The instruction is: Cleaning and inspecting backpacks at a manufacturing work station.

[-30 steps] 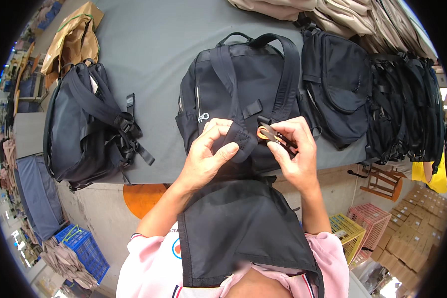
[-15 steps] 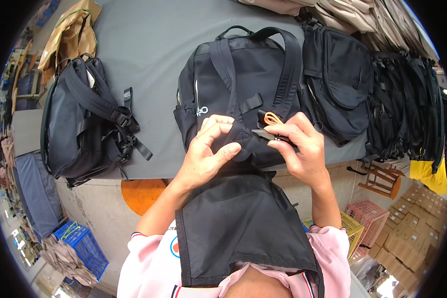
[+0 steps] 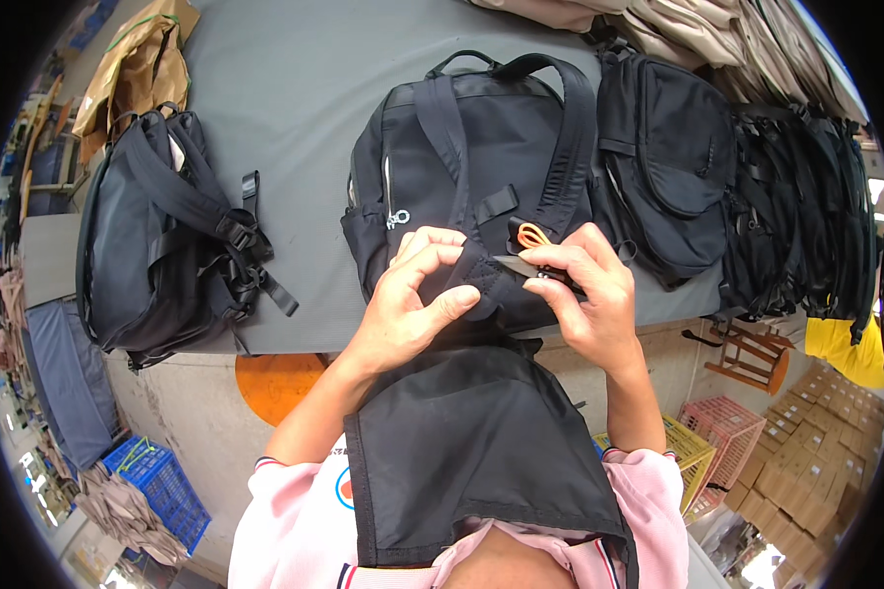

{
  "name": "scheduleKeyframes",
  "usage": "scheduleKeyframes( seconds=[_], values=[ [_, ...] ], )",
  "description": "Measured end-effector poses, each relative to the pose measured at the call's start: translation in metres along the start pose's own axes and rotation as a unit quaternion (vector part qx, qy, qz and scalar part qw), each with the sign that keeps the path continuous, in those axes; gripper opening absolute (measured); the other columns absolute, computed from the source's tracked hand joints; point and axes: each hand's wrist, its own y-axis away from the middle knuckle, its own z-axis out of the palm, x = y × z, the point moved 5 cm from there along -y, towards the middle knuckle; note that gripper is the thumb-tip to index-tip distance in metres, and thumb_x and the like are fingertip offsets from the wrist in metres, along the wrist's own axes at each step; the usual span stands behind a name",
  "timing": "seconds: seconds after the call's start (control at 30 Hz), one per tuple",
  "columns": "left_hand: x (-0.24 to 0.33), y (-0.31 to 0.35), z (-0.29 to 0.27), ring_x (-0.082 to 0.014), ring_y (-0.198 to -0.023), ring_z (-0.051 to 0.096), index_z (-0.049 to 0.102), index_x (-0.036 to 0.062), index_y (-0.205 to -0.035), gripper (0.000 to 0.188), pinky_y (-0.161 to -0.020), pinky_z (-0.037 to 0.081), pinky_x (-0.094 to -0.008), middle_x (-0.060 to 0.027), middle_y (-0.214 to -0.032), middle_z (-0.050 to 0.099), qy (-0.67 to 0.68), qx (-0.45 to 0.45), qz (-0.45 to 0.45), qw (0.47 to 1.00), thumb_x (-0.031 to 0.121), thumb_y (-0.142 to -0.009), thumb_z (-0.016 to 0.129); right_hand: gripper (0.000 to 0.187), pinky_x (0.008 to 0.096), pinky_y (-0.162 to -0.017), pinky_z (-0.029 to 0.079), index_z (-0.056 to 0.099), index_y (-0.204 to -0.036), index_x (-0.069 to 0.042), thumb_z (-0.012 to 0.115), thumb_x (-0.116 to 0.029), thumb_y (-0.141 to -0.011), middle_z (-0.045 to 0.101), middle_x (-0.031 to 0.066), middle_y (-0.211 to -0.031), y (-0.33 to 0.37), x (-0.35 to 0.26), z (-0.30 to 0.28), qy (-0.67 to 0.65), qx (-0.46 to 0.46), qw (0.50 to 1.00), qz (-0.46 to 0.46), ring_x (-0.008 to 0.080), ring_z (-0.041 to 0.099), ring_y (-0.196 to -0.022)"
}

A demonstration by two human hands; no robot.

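A black backpack lies in front of me with its shoulder straps facing up. My left hand pinches a stitched black fabric tab near its lower edge, thumb on the near side. In my right hand is a pair of thread snips, its pale blades pointing left and touching or nearly touching the tab. An orange cord loop sticks up from the snips beside my fingers. Most of the snips' handle is hidden by my fingers, and any loose thread is too small to make out.
Another black backpack with dangling buckled straps rests at the left of the grey table. More black backpacks crowd the right side. Beige fabric is heaped at the far right. Below the table edge stand an orange round stool and plastic crates.
My right hand has shifted slightly left, bringing the snips' blades closer over the tab. My left hand keeps its hold in almost the same place.
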Motion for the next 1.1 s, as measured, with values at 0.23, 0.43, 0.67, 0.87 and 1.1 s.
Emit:
scheduleKeyframes(
  seconds=[0.23, 0.43, 0.67, 0.87, 1.1],
  values=[
    [0.005, -0.009, -0.004, -0.0233, -0.106, 0.047, 0.059, 0.001, -0.103, 0.034, -0.096, 0.034, -0.0338, -0.0104, -0.112, 0.053, -0.043, -0.024, 0.04, 0.998, 0.023, -0.081, 0.07, 0.019, 0.0241, -0.059, 0.044, 0.063, -0.093, 0.0, 0.067, 0.004, -0.075, 0.052, 0.0055, -0.083, 0.013, 0.021, -0.002, -0.158, 0.093, 0.977, 0.109, 0.0112, 0.054, -0.067],
    [0.014, -0.036, -0.012, -0.028, -0.108, 0.048, 0.058, 0.0003, -0.104, 0.032, -0.096, 0.035, -0.0368, -0.0151, -0.115, 0.053, -0.091, -0.016, 0.116, 0.989, 0.015, -0.078, 0.068, 0.025, 0.0218, -0.051, 0.034, 0.063, -0.09, -0.006, 0.075, 0.001, -0.069, 0.044, -0.0019, -0.068, 0.036, 0.011, 0.02, -0.157, 0.086, 0.976, 0.121, 0.0061, 0.039, -0.058],
    [0.034, -0.133, -0.014, -0.0239, -0.109, 0.046, 0.064, 0.0067, -0.098, 0.03, -0.093, 0.032, -0.04, -0.002, -0.113, 0.056, -0.417, 0.062, 0.311, 0.852, 0.019, -0.072, 0.074, 0.034, 0.0344, -0.058, 0.049, 0.058, -0.109, -0.006, 0.065, -0.002, -0.076, 0.059, 0.0095, -0.072, 0.016, 0.034, 0.076, -0.048, 0.045, 0.992, 0.107, 0.0275, 0.061, -0.061],
    [-0.085, -0.148, -0.064, -0.0241, -0.116, 0.043, 0.069, 0.0106, -0.098, 0.022, -0.098, 0.034, -0.0428, -0.0019, -0.117, 0.055, -0.468, -0.001, 0.078, 0.88, 0.021, -0.079, 0.069, 0.035, 0.0373, -0.072, 0.051, 0.059, -0.111, -0.01, 0.067, -0.007, -0.077, 0.055, 0.007, -0.077, 0.017, 0.035, 0.082, 0.103, -0.05, 0.987, 0.115, 0.0279, 0.058, -0.069],
    [-0.06, -0.129, -0.083, -0.027, -0.122, 0.041, 0.069, 0.0097, -0.101, 0.023, -0.104, 0.035, -0.037, -0.0044, -0.128, 0.052, -0.34, 0.062, 0.142, 0.928, 0.004, -0.081, 0.061, 0.044, 0.0421, -0.064, 0.051, 0.054, -0.112, -0.014, 0.07, -0.011, -0.071, 0.054, 0.0085, -0.093, 0.008, 0.023, 0.097, 0.154, -0.183, 0.966, 0.103, 0.0302, 0.06, -0.081]
  ],
)
